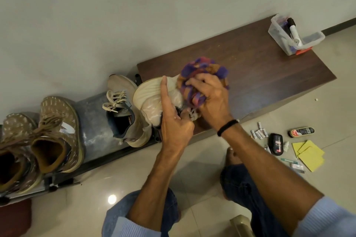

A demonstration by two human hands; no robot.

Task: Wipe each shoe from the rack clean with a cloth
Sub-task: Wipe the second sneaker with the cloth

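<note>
A cream sneaker point(150, 94) lies at the left end of a dark wooden bench top point(260, 67). My left hand point(175, 123) grips the shoe near its collar, with the forefinger stretched along its upper. My right hand point(210, 94) clutches a bunched purple, red and orange checked cloth point(204, 69) and presses it on the shoe's right side. The shoe's mate point(123, 109), beige with loose cream laces, stands just to the left on the rack's grey shelf point(92, 121). Two brown speckled boots point(55, 134) stand further left on the rack.
A clear plastic box point(292, 34) with bottles and brushes sits at the bench's far right end. On the tiled floor to the right lie a polish tin point(302, 132), a black bottle point(275, 143), small tubes and yellow cloths point(310, 155). My knees are below.
</note>
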